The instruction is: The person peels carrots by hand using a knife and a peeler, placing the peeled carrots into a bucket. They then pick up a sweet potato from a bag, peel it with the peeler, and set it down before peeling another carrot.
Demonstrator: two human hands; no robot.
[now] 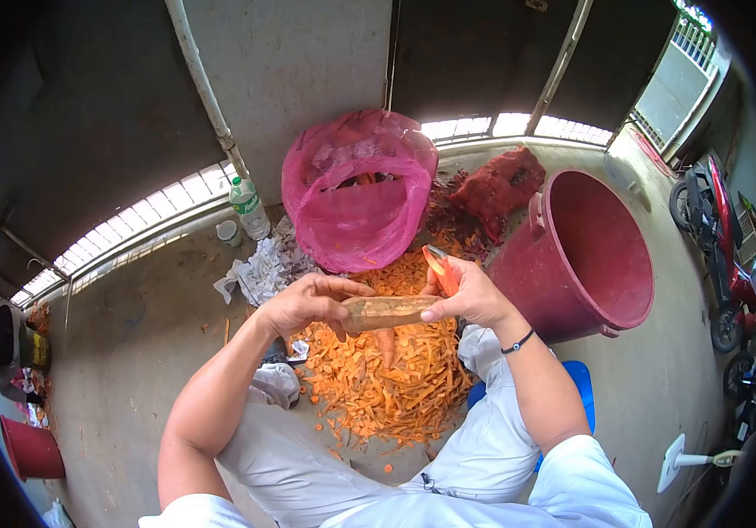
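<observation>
A long brownish root (pixel 389 312), looking like an unpeeled carrot, is held level between my two hands. My left hand (pixel 312 304) grips its left end with curled fingers. At the other end, the thumb of my right hand (pixel 470 295) presses on the root, while its fingers also hold an orange-handled peeler (pixel 441 271) pointing up and left. Below the hands, a large heap of orange peelings (pixel 387 387) lies on the floor between my legs. One orange peeled root (pixel 385 345) shows on the heap.
A pink mesh sack (pixel 356 224) stands open beyond the heap. Right of it are a red net bag (pixel 501 189) and a big maroon bin (pixel 519 277), tilted. Crumpled paper (pixel 272 268), a plastic bottle (pixel 250 211) and a cup (pixel 228 232) are at left. Motorcycles (pixel 721 238) stand far right.
</observation>
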